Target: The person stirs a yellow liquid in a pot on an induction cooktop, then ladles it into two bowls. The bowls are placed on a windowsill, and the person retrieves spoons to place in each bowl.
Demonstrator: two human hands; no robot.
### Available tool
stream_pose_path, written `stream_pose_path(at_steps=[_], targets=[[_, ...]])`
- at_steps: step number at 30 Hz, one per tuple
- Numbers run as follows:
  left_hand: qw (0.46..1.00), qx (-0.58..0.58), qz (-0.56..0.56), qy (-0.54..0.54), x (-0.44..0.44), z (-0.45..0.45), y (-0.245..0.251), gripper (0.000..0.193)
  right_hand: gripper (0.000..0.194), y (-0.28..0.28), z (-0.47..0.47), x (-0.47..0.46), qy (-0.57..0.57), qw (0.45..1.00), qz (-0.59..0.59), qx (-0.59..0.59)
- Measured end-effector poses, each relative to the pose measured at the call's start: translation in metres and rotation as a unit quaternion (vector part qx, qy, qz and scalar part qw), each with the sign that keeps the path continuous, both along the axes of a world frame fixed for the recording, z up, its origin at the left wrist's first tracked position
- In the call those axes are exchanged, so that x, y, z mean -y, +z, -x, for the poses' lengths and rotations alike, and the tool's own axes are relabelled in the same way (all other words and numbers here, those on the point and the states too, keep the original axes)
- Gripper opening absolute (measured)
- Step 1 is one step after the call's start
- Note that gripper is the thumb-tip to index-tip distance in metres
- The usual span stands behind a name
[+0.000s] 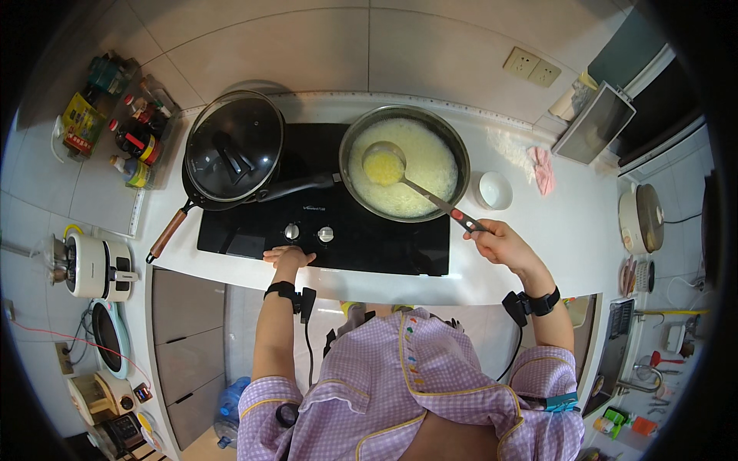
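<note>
My right hand (499,245) grips the handle of a metal ladle (428,193). The ladle's bowl holds yellowish food over the frying pan (463,167), which contains pale yellow, foamy liquid. This pan sits at the right of the black glass cooktop (369,253), its black handle pointing left. My left hand (289,254) rests on the cooktop's front edge, below two silver knobs (308,232), with fingers spread and nothing in it. On the left of the cooktop stands a dark pan with a wooden handle (168,235), under a glass lid (230,150).
A white bowl (494,191) and a pink cloth (541,170) lie right of the pan. Bottles (135,141) stand at the back left. A white appliance (104,268) is on the left counter; a lidded electric pot (641,219) stands at the far right.
</note>
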State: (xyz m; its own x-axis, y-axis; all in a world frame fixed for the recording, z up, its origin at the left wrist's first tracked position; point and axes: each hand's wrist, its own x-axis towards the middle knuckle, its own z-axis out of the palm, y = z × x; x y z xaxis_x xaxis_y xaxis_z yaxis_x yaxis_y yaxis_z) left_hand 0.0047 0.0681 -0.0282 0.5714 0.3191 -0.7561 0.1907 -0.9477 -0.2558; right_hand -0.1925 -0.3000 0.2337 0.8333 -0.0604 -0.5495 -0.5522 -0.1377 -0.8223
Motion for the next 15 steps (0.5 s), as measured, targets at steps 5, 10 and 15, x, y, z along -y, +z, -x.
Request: stream_pose_path(at_steps=[5, 10, 15], targets=[[1.000, -0.004, -0.008, -0.007, 0.001, 0.000, 0.001, 0.122, 0.020, 0.002, 0.005, 0.000, -0.015, 0.999, -0.042, -0.004], [1.000, -0.011, -0.008, -0.006, 0.001, 0.000, 0.002, 0.123, 0.019, 0.004, 0.015, -0.002, -0.026, 0.999, -0.032, 0.001], [1.000, -0.005, 0.005, 0.008, 0.001, 0.000, 0.002, 0.124, 0.019, 0.011, 0.024, -0.001, -0.040, 0.999, -0.028, 0.001]])
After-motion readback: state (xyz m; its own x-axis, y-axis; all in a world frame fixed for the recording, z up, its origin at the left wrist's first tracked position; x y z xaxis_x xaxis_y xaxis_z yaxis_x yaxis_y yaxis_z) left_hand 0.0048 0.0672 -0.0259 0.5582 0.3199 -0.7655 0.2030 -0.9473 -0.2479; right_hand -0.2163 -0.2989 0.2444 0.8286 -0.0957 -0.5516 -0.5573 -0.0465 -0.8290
